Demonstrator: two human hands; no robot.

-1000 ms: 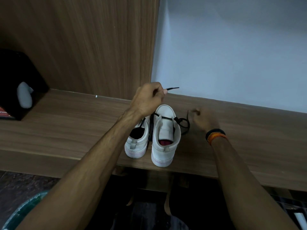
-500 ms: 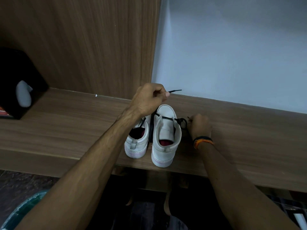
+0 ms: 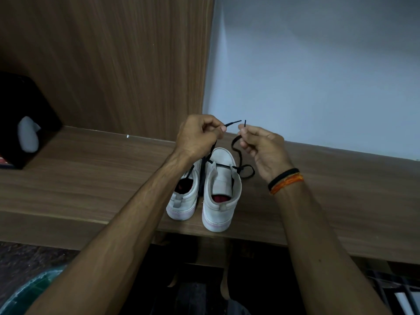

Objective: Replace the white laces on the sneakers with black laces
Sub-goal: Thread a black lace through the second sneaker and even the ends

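Observation:
Two white sneakers stand side by side on a wooden shelf (image 3: 91,173), heels toward me: the left sneaker (image 3: 184,198) and the right sneaker (image 3: 221,192). A black lace (image 3: 244,171) crosses the right sneaker's lowest eyelets and loops on the shelf to its right. My left hand (image 3: 197,138) pinches one lace end above the toes, the tip pointing right. My right hand (image 3: 263,146) pinches the other end, its tip pointing up. The two tips are held close together. No white lace is visible.
A black box (image 3: 20,119) with a pale grey object (image 3: 28,137) on its front stands at the shelf's left end. A wooden panel and a pale wall rise behind the shelf. Dark floor lies below the shelf's front edge.
My right hand has risen from the shelf beside the right sneaker, bringing the lace's other end up next to the end held by my left hand.

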